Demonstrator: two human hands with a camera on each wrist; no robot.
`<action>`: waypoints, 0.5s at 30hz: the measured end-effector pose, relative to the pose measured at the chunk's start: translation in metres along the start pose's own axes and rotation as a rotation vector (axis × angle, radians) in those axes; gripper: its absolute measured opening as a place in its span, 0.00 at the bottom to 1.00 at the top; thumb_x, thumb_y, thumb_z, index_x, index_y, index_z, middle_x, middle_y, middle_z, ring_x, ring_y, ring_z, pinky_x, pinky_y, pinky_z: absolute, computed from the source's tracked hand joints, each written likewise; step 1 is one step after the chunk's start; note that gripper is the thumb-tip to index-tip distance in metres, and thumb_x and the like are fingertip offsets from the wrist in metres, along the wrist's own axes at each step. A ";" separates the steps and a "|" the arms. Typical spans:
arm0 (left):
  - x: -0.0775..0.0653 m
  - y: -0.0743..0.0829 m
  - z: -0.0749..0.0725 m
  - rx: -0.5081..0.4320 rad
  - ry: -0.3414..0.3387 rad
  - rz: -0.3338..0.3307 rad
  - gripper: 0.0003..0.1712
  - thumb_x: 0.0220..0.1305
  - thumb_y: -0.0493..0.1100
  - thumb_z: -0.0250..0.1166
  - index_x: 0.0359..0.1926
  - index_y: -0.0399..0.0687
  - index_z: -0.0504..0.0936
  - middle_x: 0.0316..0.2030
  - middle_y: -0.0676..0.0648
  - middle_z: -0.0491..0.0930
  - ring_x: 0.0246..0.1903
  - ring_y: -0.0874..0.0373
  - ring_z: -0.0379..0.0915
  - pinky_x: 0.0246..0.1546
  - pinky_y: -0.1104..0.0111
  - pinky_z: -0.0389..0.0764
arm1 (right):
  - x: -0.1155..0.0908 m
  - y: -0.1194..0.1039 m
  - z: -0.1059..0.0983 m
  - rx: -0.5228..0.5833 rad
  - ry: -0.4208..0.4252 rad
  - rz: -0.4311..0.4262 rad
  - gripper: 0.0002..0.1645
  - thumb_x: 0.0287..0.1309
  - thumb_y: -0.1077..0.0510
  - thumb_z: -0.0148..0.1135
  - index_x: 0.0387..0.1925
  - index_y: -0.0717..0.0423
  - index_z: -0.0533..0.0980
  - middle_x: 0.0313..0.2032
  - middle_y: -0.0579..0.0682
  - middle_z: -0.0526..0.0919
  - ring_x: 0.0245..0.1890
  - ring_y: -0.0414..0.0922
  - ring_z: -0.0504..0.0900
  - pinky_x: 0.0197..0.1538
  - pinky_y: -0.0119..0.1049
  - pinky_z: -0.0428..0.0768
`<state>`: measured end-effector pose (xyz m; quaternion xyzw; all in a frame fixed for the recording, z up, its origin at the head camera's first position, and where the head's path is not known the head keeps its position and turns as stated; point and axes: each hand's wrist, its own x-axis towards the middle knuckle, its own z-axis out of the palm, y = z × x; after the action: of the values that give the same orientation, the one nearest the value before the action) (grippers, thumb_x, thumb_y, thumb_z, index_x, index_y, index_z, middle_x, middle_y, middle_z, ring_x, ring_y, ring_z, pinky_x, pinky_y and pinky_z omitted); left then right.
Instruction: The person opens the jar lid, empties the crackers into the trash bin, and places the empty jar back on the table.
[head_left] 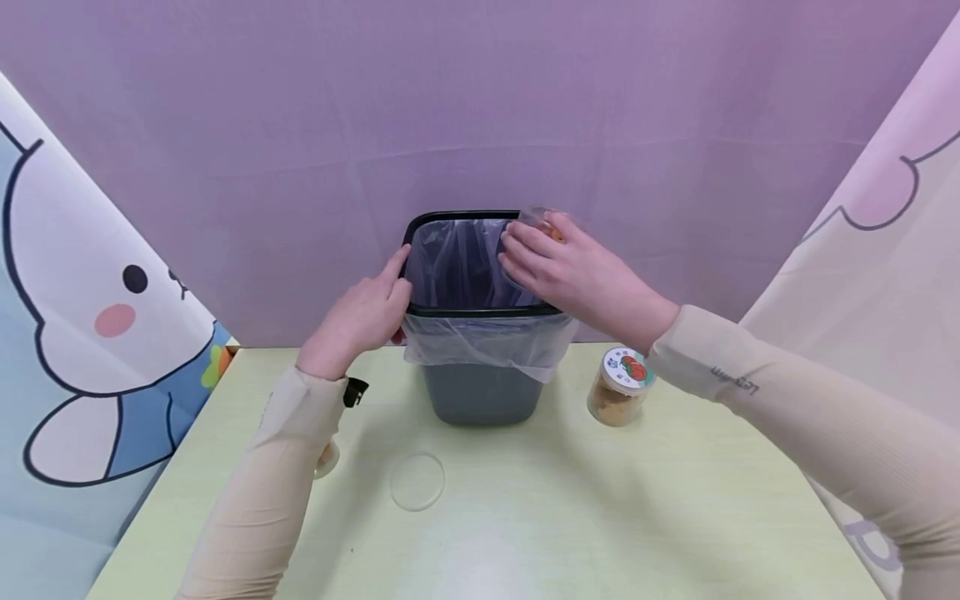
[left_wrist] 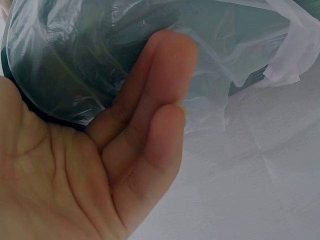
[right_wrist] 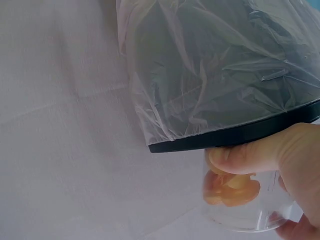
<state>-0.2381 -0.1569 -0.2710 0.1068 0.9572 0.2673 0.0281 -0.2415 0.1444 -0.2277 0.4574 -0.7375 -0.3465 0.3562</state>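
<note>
A grey bin [head_left: 483,392] with a black rim [head_left: 487,312] stands on the table, lined with a clear plastic bag [head_left: 491,340] folded over its edge. My right hand [head_left: 558,262] grips a clear plastic jar [right_wrist: 245,210], tilted over the bin's right rim, with orange pieces [right_wrist: 232,190] inside. The jar's mouth is hidden behind the rim in the right wrist view. At the left rim, my left hand [head_left: 367,312] touches the bin with its index finger stretched along the edge. Its other fingers [left_wrist: 167,75] bend loosely beside the bag in the left wrist view.
A lidded jar [head_left: 617,392] with brown contents and a fruit picture stands right of the bin. Another small container [head_left: 327,460] shows partly behind the left sleeve. A thin clear ring-shaped lid [head_left: 417,508] lies in front. A purple cloth [head_left: 465,108] hangs behind the table.
</note>
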 end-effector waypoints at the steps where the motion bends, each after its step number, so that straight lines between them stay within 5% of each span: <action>1: 0.000 0.000 0.000 0.002 -0.001 -0.002 0.36 0.74 0.54 0.29 0.80 0.63 0.34 0.22 0.45 0.82 0.22 0.51 0.75 0.51 0.52 0.71 | 0.000 0.001 0.000 0.016 0.012 0.014 0.38 0.52 0.74 0.66 0.66 0.59 0.70 0.64 0.62 0.71 0.65 0.57 0.66 0.60 0.54 0.68; 9: 0.001 -0.001 0.001 0.000 -0.001 -0.006 0.36 0.74 0.53 0.31 0.80 0.65 0.35 0.21 0.46 0.81 0.21 0.50 0.75 0.48 0.53 0.72 | -0.007 0.012 0.000 0.215 0.127 0.198 0.27 0.56 0.66 0.70 0.57 0.64 0.74 0.56 0.61 0.76 0.58 0.59 0.72 0.43 0.55 0.77; 15: 0.002 -0.001 0.001 -0.004 -0.013 -0.009 0.36 0.74 0.53 0.31 0.79 0.66 0.34 0.21 0.46 0.81 0.21 0.49 0.75 0.46 0.54 0.72 | -0.010 0.018 -0.002 0.288 0.154 0.239 0.25 0.55 0.65 0.72 0.54 0.64 0.76 0.52 0.59 0.79 0.52 0.59 0.75 0.39 0.55 0.79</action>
<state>-0.2398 -0.1566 -0.2718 0.1042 0.9569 0.2686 0.0358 -0.2444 0.1597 -0.2142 0.4381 -0.7990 -0.1570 0.3809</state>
